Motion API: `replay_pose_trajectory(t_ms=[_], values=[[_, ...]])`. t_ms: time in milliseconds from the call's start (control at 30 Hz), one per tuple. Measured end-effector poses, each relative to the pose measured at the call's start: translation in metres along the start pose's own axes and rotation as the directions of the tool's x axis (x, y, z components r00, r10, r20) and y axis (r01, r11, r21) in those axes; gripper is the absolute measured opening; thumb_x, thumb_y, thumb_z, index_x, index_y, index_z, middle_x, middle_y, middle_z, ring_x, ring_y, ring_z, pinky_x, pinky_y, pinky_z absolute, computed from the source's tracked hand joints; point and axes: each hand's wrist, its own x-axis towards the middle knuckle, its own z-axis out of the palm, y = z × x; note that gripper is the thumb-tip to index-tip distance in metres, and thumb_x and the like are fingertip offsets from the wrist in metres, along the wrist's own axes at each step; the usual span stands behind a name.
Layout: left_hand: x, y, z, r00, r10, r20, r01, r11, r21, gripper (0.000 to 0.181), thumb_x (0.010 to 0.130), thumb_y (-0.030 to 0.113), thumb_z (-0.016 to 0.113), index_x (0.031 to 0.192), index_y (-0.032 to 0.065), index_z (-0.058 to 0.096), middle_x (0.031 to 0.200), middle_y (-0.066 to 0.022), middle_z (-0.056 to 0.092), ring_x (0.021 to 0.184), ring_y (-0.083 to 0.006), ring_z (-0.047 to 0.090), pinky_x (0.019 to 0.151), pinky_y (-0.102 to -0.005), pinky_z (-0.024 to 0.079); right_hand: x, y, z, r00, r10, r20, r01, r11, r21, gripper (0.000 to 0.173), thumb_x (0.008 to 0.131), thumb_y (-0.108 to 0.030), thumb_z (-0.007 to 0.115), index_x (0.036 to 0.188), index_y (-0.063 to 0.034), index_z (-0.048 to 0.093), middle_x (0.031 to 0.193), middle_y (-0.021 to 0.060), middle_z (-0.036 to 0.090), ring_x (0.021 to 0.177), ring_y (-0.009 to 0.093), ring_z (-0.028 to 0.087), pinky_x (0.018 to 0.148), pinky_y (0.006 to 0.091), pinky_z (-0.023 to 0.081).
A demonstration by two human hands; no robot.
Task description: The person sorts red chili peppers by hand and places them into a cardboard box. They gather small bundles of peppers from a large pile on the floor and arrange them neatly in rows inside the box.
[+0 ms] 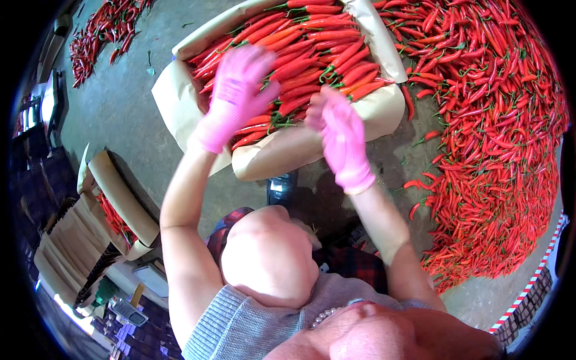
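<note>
Before me is a box lined with brown paper (387,49), filled with long red chili peppers (297,67) with green stems, laid side by side in rows. My left hand (238,90), in a pink knitted glove, is over the left part of the peppers, back up, fingers blurred and thumb spread; whether it touches them is unclear. My right hand (339,130), also gloved in pink, is above the near right edge of the paper with its fingers bent. Blur hides whether anything is between those fingers.
A large heap of loose red chilies (490,148) covers the floor at right. A smaller heap (103,40) is at the far left. Another paper-lined box (126,198) with chilies stands at left, near a weighing scale (128,312). Red-and-white tape (524,288) runs along the lower right.
</note>
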Motion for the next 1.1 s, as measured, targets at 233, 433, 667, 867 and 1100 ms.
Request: replay_pose_trajectory(t_ms=[233, 433, 667, 867, 1100], values=[[-0.041, 0.056, -0.003, 0.998, -0.056, -0.003, 0.055, 0.995, -0.085, 0.038, 0.072, 0.016, 0.075, 0.107, 0.0076, 0.065, 0.111, -0.0127, 0.061, 0.106, -0.0339, 0.058, 0.094, -0.0469, 0.044, 0.111, -0.041, -0.014, 0.893, -0.03, 0.448, 0.441, 0.257, -0.86, 0.031, 0.087, -0.011, 0.065, 0.118, -0.0077, 0.066, 0.093, 0.0043, 0.064, 0.077, 0.014, 0.06, 0.071, 0.0261, 0.049], [-0.069, 0.058, 0.013, 0.929, -0.289, 0.232, 0.284, 0.957, 0.059, 0.017, 0.079, 0.024, 0.071, 0.091, 0.0131, 0.069, 0.082, -0.0039, 0.062, 0.083, -0.0261, 0.062, 0.075, -0.0407, 0.044, 0.131, -0.009, -0.019, 0.779, 0.081, 0.622, 0.625, -0.172, -0.761, 0.02, 0.083, -0.02, 0.067, 0.1, -0.0102, 0.065, 0.094, 0.0098, 0.063, 0.092, 0.031, 0.062, 0.08, 0.0413, 0.05], [-0.064, 0.055, 0.04, 0.888, -0.352, 0.298, 0.331, 0.936, 0.118, 0.018, 0.085, 0.028, 0.067, 0.078, 0.0115, 0.066, 0.075, -0.0074, 0.062, 0.075, -0.0274, 0.063, 0.067, -0.0417, 0.045, 0.137, -0.003, -0.005, 0.719, 0.229, 0.656, 0.668, -0.488, -0.562, 0.022, 0.085, -0.021, 0.064, 0.106, -0.0132, 0.062, 0.097, 0.0076, 0.063, 0.093, 0.029, 0.063, 0.08, 0.0416, 0.052], [-0.046, 0.049, 0.007, 0.904, -0.425, 0.054, 0.425, 0.872, -0.244, 0.007, 0.077, 0.013, 0.073, 0.081, 0.008, 0.07, 0.067, -0.0091, 0.062, 0.063, -0.0276, 0.062, 0.06, -0.0385, 0.049, 0.156, -0.03, 0.012, 0.793, 0.171, 0.584, 0.609, -0.244, -0.755, 0.025, 0.088, -0.029, 0.062, 0.109, -0.0157, 0.066, 0.102, 0.0082, 0.067, 0.099, 0.03, 0.065, 0.083, 0.0435, 0.052], [-0.011, -0.07, -0.005, 0.771, -0.623, -0.13, 0.633, 0.773, 0.043, 0.022, 0.089, 0.028, 0.064, 0.098, 0.0095, 0.073, 0.089, -0.0113, 0.07, 0.084, -0.0296, 0.067, 0.075, -0.0397, 0.052, 0.231, -0.023, 0.063, 0.814, 0.101, 0.572, 0.558, -0.409, -0.722, 0.021, 0.09, -0.028, 0.061, 0.106, -0.0174, 0.069, 0.101, 0.0104, 0.067, 0.097, 0.032, 0.065, 0.082, 0.0448, 0.052]])
